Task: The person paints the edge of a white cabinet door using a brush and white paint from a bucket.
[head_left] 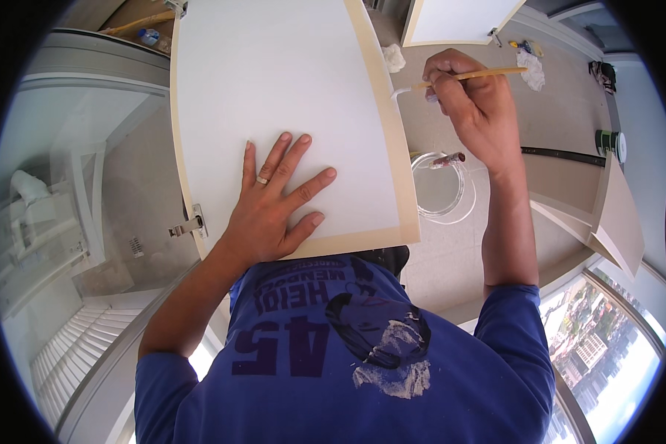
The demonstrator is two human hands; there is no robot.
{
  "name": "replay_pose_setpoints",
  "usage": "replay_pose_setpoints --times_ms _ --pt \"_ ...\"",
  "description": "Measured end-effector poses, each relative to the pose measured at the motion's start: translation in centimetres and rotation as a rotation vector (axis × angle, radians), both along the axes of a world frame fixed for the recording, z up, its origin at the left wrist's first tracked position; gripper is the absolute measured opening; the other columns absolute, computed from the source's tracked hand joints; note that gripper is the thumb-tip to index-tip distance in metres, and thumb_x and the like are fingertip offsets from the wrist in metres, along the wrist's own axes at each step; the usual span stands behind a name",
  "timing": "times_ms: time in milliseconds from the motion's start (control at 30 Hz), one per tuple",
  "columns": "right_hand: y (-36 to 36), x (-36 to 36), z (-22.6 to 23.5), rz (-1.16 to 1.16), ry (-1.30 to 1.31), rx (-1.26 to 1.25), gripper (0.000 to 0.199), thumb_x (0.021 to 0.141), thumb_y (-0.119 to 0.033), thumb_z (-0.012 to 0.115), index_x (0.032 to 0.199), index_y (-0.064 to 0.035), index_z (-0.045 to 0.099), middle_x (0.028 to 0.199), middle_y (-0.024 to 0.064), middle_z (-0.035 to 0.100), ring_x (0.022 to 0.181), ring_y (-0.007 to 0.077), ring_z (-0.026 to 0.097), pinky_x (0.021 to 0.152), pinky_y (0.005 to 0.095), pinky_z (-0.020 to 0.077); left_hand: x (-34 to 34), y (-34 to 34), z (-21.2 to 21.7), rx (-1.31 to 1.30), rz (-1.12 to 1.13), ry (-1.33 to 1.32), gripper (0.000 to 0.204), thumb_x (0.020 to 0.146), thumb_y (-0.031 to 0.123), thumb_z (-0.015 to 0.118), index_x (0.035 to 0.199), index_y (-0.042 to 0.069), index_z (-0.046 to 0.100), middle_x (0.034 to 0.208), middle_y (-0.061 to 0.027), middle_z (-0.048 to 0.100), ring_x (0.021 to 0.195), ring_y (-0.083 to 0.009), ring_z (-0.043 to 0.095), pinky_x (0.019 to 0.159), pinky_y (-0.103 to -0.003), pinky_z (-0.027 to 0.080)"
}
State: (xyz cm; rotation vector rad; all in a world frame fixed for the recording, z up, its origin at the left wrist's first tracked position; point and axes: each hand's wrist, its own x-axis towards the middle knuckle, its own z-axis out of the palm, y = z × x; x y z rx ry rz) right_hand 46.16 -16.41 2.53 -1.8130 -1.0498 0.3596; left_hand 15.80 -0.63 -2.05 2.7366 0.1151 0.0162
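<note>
A large white cabinet door (288, 81) with a beige taped border lies flat in front of me. My left hand (277, 200), a ring on one finger, rests palm down with fingers spread on its near part. My right hand (473, 103) grips a thin wooden-handled paintbrush (488, 72). The brush's white tip touches the door's right edge. A metal hinge (189, 226) sticks out of the door's left edge.
A clear round container (442, 185) with a second brush across it sits on the floor right of the door. Crumpled white rags (531, 70) and another white panel (459, 21) lie farther off. A grey board (621, 222) leans at right, near a green-lidded can (608, 142).
</note>
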Motion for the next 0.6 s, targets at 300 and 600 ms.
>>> replay_pose_setpoints --times_ms 300,600 --pt "-1.4 -0.7 -0.2 0.042 0.07 -0.015 0.015 0.096 -0.011 0.06 0.097 0.0013 0.069 0.076 0.0084 0.066 0.071 0.0143 0.058 0.07 0.031 0.0514 -0.1 0.0 -0.2 -0.002 0.005 -0.003 0.058 0.104 0.043 0.06 0.158 0.022 0.061 0.178 -0.0237 0.029 0.166 -0.0444 0.023 0.131 -0.067 -0.001" --pt "0.1 -0.1 0.0 -0.02 -0.009 -0.019 0.019 0.098 -0.015 0.06 0.1 0.0001 0.071 0.078 0.0109 0.068 0.069 0.0165 0.06 0.07 0.0316 0.0521 0.0 0.1 -0.2 -0.004 -0.006 -0.018 0.058 0.103 0.043 0.061 0.157 0.022 0.062 0.177 -0.0238 0.03 0.166 -0.0445 0.023 0.131 -0.068 0.001"
